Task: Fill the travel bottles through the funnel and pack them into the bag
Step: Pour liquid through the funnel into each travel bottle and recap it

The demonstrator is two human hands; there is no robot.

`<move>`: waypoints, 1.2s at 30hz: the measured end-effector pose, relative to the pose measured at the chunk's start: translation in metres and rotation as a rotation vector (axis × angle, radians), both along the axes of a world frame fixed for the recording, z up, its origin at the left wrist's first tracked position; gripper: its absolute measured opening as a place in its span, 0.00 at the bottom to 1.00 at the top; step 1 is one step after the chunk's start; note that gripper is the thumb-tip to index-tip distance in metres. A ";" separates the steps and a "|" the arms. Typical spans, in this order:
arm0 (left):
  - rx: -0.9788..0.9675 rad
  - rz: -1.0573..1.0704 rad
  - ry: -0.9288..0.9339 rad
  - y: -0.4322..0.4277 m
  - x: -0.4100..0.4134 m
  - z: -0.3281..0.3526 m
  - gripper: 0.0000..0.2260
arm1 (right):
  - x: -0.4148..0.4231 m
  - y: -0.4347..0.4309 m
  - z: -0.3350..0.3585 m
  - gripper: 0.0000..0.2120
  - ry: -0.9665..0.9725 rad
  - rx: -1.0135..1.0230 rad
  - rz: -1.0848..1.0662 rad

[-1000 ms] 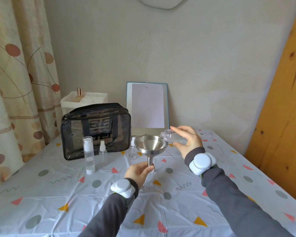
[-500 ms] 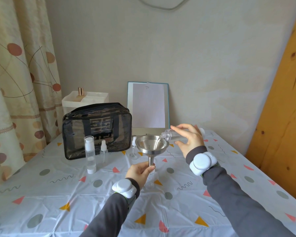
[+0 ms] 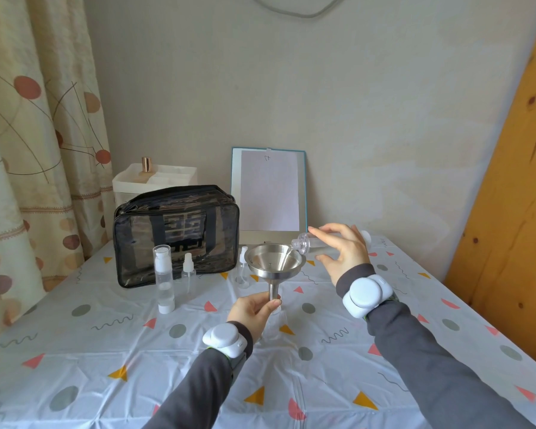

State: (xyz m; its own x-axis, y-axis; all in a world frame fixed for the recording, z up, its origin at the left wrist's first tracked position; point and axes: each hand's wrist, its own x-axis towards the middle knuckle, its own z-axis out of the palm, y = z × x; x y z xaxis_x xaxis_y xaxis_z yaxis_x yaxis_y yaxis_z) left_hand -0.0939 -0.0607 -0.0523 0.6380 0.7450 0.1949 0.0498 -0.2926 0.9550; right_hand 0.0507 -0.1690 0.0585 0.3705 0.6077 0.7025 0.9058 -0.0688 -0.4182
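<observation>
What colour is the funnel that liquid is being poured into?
Silver: the funnel is shiny bare metal. The head view, the only one, shows it clearly.

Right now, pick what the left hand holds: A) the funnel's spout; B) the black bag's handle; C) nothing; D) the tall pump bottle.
A: the left hand pinches the funnel by its spout, while the right hand tips a clear bottle over its bowl.

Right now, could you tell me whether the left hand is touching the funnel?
Touching. The head view shows the left hand pinching the funnel by its narrow stem.
</observation>
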 end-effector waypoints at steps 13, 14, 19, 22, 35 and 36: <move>-0.002 -0.013 0.003 0.002 0.000 -0.002 0.04 | -0.001 0.000 -0.001 0.24 -0.006 0.016 -0.006; 0.001 -0.014 0.001 0.003 0.001 -0.002 0.04 | -0.001 0.000 -0.001 0.24 -0.005 0.016 -0.007; 0.001 -0.011 0.001 0.002 0.001 -0.003 0.05 | -0.001 -0.002 -0.001 0.25 -0.003 0.008 -0.006; -0.001 -0.010 -0.002 0.002 0.001 -0.002 0.04 | -0.001 -0.002 0.000 0.25 -0.005 0.004 -0.004; 0.002 -0.013 0.006 0.003 0.002 -0.003 0.06 | 0.002 -0.001 -0.001 0.25 -0.011 0.004 -0.014; 0.003 -0.012 0.008 0.003 0.001 -0.003 0.06 | 0.002 -0.001 -0.001 0.25 -0.014 0.003 -0.016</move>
State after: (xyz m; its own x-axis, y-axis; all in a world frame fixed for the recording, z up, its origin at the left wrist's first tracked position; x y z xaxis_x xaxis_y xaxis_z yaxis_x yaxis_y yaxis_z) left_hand -0.0925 -0.0575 -0.0554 0.6482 0.7369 0.1918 0.0541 -0.2958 0.9537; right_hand 0.0523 -0.1701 0.0577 0.3703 0.5996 0.7095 0.9103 -0.0822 -0.4056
